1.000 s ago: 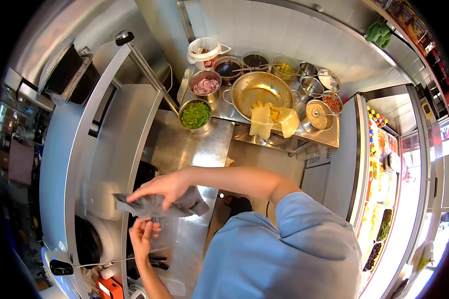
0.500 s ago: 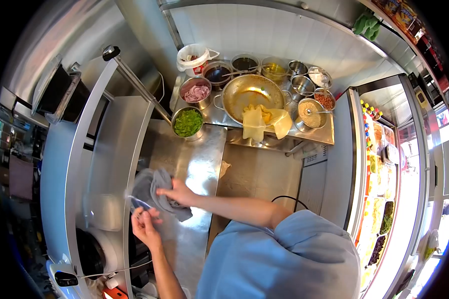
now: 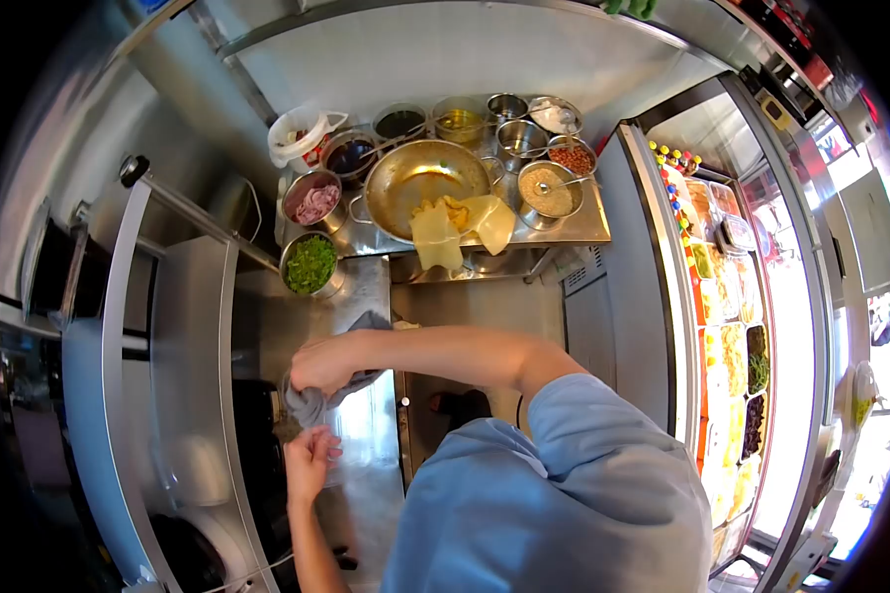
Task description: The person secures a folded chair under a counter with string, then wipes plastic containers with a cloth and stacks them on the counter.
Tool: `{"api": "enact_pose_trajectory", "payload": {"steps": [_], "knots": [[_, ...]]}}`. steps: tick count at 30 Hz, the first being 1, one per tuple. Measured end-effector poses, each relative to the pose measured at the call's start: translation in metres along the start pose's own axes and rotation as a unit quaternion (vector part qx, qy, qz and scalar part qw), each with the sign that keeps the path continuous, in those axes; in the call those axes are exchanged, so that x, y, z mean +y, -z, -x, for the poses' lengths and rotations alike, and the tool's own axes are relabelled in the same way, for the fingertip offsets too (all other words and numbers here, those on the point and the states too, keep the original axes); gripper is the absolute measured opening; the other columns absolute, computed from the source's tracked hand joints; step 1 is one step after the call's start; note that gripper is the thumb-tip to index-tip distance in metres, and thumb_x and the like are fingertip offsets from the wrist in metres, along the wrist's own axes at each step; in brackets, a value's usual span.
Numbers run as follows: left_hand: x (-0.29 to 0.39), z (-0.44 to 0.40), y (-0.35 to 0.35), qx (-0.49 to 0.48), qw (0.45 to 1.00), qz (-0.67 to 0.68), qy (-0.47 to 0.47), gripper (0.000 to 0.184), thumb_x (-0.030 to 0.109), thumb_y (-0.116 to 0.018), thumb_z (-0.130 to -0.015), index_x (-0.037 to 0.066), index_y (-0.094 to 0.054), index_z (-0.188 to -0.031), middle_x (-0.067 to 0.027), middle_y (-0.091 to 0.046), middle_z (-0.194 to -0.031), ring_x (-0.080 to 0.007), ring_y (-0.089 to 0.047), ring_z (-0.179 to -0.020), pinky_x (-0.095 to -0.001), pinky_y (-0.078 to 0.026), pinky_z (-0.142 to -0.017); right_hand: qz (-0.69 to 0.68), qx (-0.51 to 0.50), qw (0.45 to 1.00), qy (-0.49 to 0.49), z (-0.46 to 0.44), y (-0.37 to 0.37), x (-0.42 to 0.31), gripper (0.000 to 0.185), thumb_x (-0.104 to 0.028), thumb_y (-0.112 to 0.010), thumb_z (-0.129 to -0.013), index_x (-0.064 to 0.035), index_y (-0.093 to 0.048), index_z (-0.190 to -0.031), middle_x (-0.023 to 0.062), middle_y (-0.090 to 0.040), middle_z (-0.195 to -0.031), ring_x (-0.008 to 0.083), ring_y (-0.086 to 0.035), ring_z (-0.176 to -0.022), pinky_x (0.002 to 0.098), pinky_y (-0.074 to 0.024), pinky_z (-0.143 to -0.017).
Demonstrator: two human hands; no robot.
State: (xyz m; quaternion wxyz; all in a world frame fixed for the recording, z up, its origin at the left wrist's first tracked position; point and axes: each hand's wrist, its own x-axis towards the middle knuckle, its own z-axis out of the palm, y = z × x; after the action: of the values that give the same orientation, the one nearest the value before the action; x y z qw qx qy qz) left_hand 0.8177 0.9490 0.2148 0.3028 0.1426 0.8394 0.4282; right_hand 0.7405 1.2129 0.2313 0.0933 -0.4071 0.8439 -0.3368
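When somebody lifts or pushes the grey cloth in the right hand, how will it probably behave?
The grey cloth is probably floppy, because it bunches into soft folds under the right hand. It may be light, since one hand holds it. Rolling seems unlikely, as its crumpled shape is irregular.

Set on the head, facing forward and steeply down past the blue shirt [image 3: 554, 494]; near the left hand [image 3: 310, 457] and right hand [image 3: 326, 364], wide enough to catch the far wall [image 3: 396, 59] and right-side display case [image 3: 635, 296].

R hand [image 3: 324, 366] clenched, forearm [image 3: 430, 354] stretched across body; L hand [image 3: 309, 457] just nearby, fingers [image 3: 326, 445] part-curled
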Motion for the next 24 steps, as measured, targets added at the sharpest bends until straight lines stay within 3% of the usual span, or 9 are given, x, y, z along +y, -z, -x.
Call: {"api": "enact_pose_trajectory", "payload": {"steps": [5, 7, 9, 13, 15, 17, 19, 22, 24], "knots": [[-0.008, -0.002, -0.033, 0.137, 0.964, 0.224, -0.052, 0.026, 0.022, -0.054, -0.107, -0.003, -0.061, -0.113, -0.0151, -0.073, -0.089, -0.0210, -0.072, -0.067, -0.0314, -0.059, -0.054, -0.108, 0.307, 0.943, -0.072, 0.005, -0.042, 0.044, 0.040, -0.029, -0.086, -0.073, 0.0002, -0.072, -0.097, 0.0200, -0.074, -0.091, 0.0347, -0.072, -0.081, 0.0417, -0.0548, -0.070], [-0.012, -0.014, -0.044, 0.225, 0.934, 0.268, -0.070, 0.028, 0.026, -0.053, -0.108, -0.001, -0.059, -0.110, -0.0158, -0.072, -0.087, -0.0230, -0.072, -0.065, -0.0327, -0.060, -0.051, -0.402, 0.431, 0.785, -0.189, 0.008, -0.067, 0.014, 0.046, -0.035, -0.084, -0.080, 0.0031, -0.071, -0.102, 0.0137, -0.075, -0.091, 0.0177, -0.070, -0.083, 0.0328, -0.0529, -0.075], [-0.009, -0.017, -0.047, 0.243, 0.926, 0.280, -0.077, 0.029, 0.027, -0.052, -0.108, -0.001, -0.059, -0.111, -0.0155, -0.071, -0.088, -0.0225, -0.072, -0.066, -0.0324, -0.060, -0.050, -0.511, 0.331, 0.749, -0.260, 0.010, -0.100, 0.010, 0.048, -0.040, -0.081, -0.085, 0.0015, -0.071, -0.107, 0.0104, -0.075, -0.091, 0.0152, -0.068, -0.086, 0.0325, -0.0525, -0.077], [-0.025, -0.002, -0.043, 0.330, 0.891, 0.309, -0.053, 0.027, 0.028, -0.052, -0.108, 0.001, -0.059, -0.111, -0.0150, -0.071, -0.090, -0.0221, -0.072, -0.069, -0.0332, -0.060, -0.050, -0.472, 0.185, 0.822, -0.259, 0.044, -0.126, -0.027, 0.051, -0.042, -0.078, -0.089, 0.0006, -0.069, -0.117, 0.0105, -0.075, -0.100, 0.0171, -0.068, -0.091, 0.0335, -0.0525, -0.082], [-0.023, 0.002, -0.035, 0.372, 0.865, 0.333, -0.047, 0.025, 0.027, -0.053, -0.108, 0.003, -0.059, -0.112, -0.0148, -0.071, -0.091, -0.0222, -0.072, -0.068, -0.0342, -0.061, -0.052, -0.394, 0.364, 0.837, -0.106, 0.030, -0.156, -0.036, 0.053, -0.045, -0.077, -0.089, 0.0038, -0.071, -0.108, 0.0192, -0.073, -0.100, 0.0240, -0.068, -0.091, 0.0402, -0.0521, -0.079], [-0.023, 0.002, -0.027, 0.359, 0.863, 0.353, -0.033, 0.024, 0.026, -0.054, -0.107, 0.004, -0.059, -0.113, -0.0140, -0.071, -0.091, -0.0224, -0.072, -0.069, -0.0340, -0.061, -0.054, -0.324, 0.139, 0.890, -0.291, 0.029, -0.111, -0.024, 0.056, -0.051, -0.074, -0.089, 0.0048, -0.069, -0.093, 0.0244, -0.068, -0.089, 0.0275, -0.064, -0.080, 0.0454, -0.0492, -0.072], [-0.020, 0.000, -0.007, 0.245, 0.921, 0.299, -0.044, 0.024, 0.025, -0.054, -0.107, 0.003, -0.059, -0.114, -0.0134, -0.071, -0.091, -0.0217, -0.072, -0.070, -0.0325, -0.061, -0.057, -0.261, 0.282, 0.887, -0.255, -0.020, -0.110, 0.010, 0.057, -0.049, -0.068, -0.091, 0.0074, -0.061, -0.098, 0.0268, -0.064, -0.102, 0.0365, -0.064, -0.097, 0.0478, -0.0491, -0.085], [0.007, 0.000, 0.006, 0.255, 0.913, 0.315, -0.030, 0.022, 0.023, -0.055, -0.107, 0.002, -0.060, -0.115, -0.0132, -0.071, -0.092, -0.0208, -0.072, -0.069, -0.0316, -0.061, -0.057, -0.291, 0.433, 0.841, -0.145, -0.062, -0.040, 0.001, 0.047, -0.043, -0.066, -0.092, 0.0036, -0.066, -0.082, 0.0205, -0.067, -0.070, 0.0330, -0.068, -0.068, 0.0453, -0.0521, -0.065], [0.008, 0.002, 0.003, 0.300, 0.885, 0.349, -0.072, 0.022, 0.023, -0.055, -0.107, 0.002, -0.060, -0.113, -0.0139, -0.072, -0.091, -0.0209, -0.072, -0.070, -0.0324, -0.061, -0.057, -0.352, 0.351, 0.832, -0.248, -0.067, -0.039, -0.012, 0.050, -0.044, -0.068, -0.093, 0.0045, -0.065, -0.080, 0.0211, -0.067, -0.073, 0.0290, -0.069, -0.072, 0.0448, -0.0519, -0.067]]}}
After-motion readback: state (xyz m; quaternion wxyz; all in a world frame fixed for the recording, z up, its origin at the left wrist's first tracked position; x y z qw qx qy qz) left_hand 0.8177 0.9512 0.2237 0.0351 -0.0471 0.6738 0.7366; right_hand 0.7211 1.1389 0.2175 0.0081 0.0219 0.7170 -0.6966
